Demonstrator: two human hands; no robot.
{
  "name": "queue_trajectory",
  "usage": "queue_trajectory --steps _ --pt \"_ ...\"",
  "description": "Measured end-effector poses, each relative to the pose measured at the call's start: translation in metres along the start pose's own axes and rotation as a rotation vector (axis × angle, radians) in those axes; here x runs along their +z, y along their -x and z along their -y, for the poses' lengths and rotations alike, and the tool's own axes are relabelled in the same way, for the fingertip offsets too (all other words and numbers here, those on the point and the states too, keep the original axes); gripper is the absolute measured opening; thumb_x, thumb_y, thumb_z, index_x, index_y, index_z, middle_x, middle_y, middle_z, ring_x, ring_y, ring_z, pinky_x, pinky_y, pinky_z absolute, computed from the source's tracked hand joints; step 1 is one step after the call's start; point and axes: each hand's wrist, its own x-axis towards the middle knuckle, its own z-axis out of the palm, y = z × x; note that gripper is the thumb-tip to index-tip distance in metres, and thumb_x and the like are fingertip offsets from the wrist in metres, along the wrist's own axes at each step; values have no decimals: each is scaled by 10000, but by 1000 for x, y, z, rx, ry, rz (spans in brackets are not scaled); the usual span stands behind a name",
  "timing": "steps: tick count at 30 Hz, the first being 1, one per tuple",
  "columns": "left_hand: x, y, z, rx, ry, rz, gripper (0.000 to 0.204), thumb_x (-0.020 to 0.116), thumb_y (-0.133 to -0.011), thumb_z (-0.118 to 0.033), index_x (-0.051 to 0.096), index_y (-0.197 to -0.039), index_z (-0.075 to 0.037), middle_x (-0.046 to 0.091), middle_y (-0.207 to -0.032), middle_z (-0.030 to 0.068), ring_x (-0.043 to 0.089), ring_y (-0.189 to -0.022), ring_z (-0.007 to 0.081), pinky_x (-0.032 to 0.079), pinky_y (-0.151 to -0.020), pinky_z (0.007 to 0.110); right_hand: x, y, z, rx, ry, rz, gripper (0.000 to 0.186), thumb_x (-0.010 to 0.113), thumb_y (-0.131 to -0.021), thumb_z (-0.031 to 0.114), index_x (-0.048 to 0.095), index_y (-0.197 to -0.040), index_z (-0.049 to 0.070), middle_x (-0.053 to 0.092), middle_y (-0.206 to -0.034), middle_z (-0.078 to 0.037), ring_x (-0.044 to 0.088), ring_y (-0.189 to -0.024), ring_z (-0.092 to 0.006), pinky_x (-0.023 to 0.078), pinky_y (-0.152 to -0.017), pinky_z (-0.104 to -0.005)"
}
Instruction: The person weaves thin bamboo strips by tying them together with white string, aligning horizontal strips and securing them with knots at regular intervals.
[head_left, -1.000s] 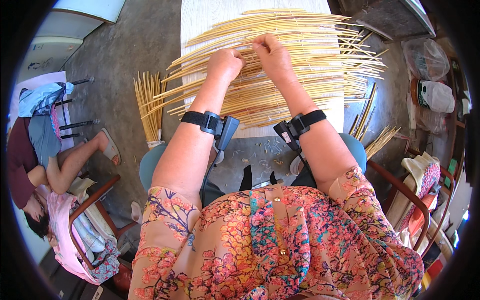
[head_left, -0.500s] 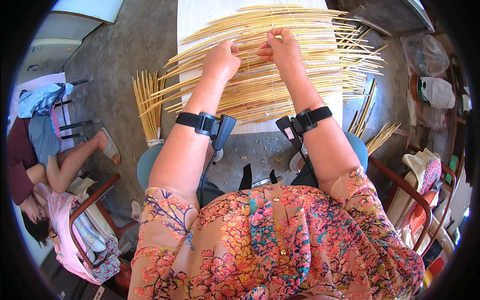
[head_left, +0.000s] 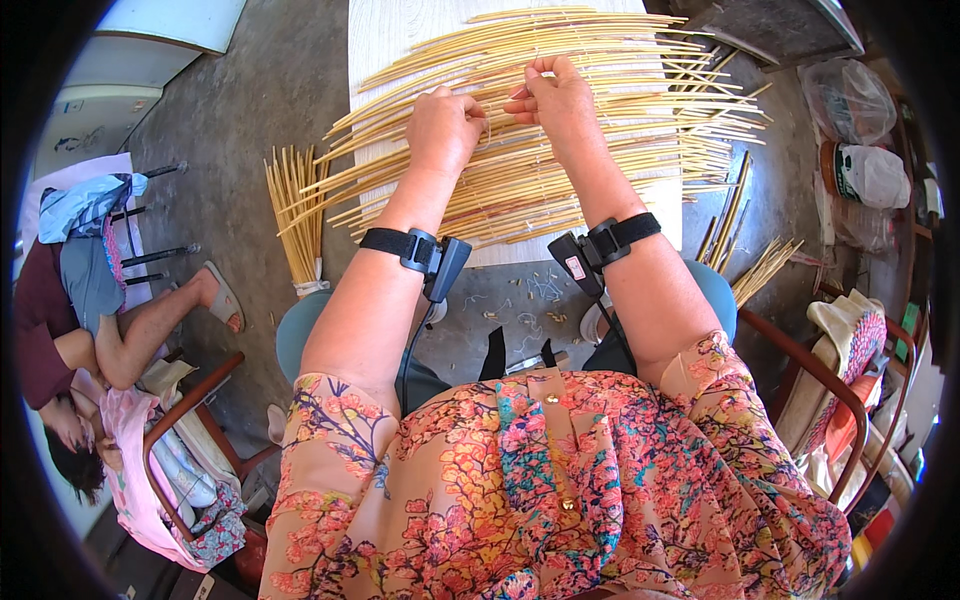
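Note:
A mat of thin yellow reed sticks [head_left: 560,170], joined by rows of pale string, lies across a pale wood-grain table [head_left: 390,30]. Over the mat's middle, my left hand [head_left: 445,128] is closed in a pinch, its thumb and fingertips turned to the right. Just right of it, slightly farther off, my right hand [head_left: 560,108] has thumb and forefinger pinched and the other fingers curled. A thin pale thread seems to hang below and between the hands. What either pinch holds is too small to make out. Each forearm wears a black strap with a device.
Bundles of reeds stand left [head_left: 292,215] and right [head_left: 765,272] of the table. Wooden armchairs [head_left: 190,400] flank me. At far left another person [head_left: 85,330] sits bent over. Plastic bags [head_left: 850,105] lie on the right. Scraps litter the floor [head_left: 480,320].
My left hand has turned slightly, its fingertips now farther right and nearer the right hand. My right hand stays nearly in place. The mat lies as before.

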Motion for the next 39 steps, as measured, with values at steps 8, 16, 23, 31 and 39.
queue_trajectory --steps 8,16,23,31,39 --pt "7 2 6 80 59 -36 57 705 -645 -143 682 -696 -139 582 -768 75 537 -816 288 461 -705 393 -11 -1 -1 55 -247 -63 127 447 -940 128 442 -1009 21 596 -829 -149 645 -703 -223 538 -563 -268" --pt "10 4 9 148 132 -96 45 664 -656 -81 639 -656 -119 569 -737 79 535 -786 289 454 -665 387 -46 -13 5 89 -706 -345 106 366 -954 104 368 -1015 18 501 -876 -148 606 -760 -272 575 -679 -425" --pt "11 4 9 119 132 -69 47 651 -668 -81 641 -671 -127 567 -746 82 538 -778 290 455 -647 392 -69 -14 13 64 -766 -440 160 357 -965 135 362 -1040 -6 490 -898 -154 590 -754 -278 550 -760 -475" --pt "10 5 12 163 79 -62 53 657 -713 -89 653 -764 -77 561 -742 86 562 -700 233 451 -620 326 -70 -8 24 -62 -711 -448 157 385 -959 147 388 -1022 3 520 -799 -116 592 -657 -223 571 -677 -421" --pt "9 7 9 157 66 -47 56 647 -723 -103 644 -766 -67 544 -729 91 541 -702 241 434 -625 338 -60 12 46 -244 -633 -357 88 435 -934 111 478 -949 36 512 -658 -38 506 -499 -127 522 -547 -314"
